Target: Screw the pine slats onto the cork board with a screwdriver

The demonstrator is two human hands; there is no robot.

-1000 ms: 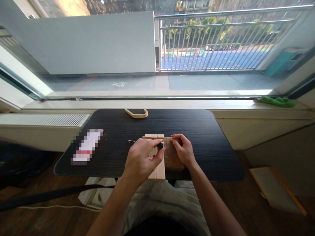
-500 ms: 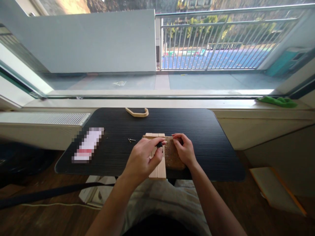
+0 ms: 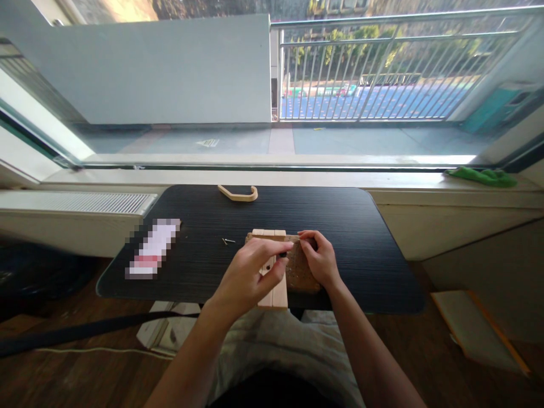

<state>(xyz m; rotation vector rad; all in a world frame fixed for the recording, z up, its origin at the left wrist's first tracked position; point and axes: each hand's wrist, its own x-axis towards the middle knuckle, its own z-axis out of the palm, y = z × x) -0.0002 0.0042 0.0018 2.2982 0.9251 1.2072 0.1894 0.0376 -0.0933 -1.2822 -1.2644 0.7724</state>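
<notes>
Between the thumb and fingers of my left hand (image 3: 250,266) is a small black piece (image 3: 283,255), mostly hidden by the fingertips. It is above a set of pale wooden slats (image 3: 278,296), one of which shows a dark round spot. The slats lie on a worn brown board (image 3: 301,275) with many small holes. My right hand (image 3: 321,258) is closed at the board's far right edge, fingers curled with the thumb against them. Whether anything small is also in that pinch cannot be seen.
A few screws (image 3: 228,241) lie left of the board on the black table (image 3: 352,226). A curved pale wooden handle (image 3: 238,197) rests at the far edge, a blurred white and red sheet (image 3: 155,249) at the left. A green cloth (image 3: 482,176) is on the windowsill.
My left fingers have shifted slightly right and stretched out, covering more of the black piece. A dark spot on the slats now shows beneath them. My right hand stays in place.
</notes>
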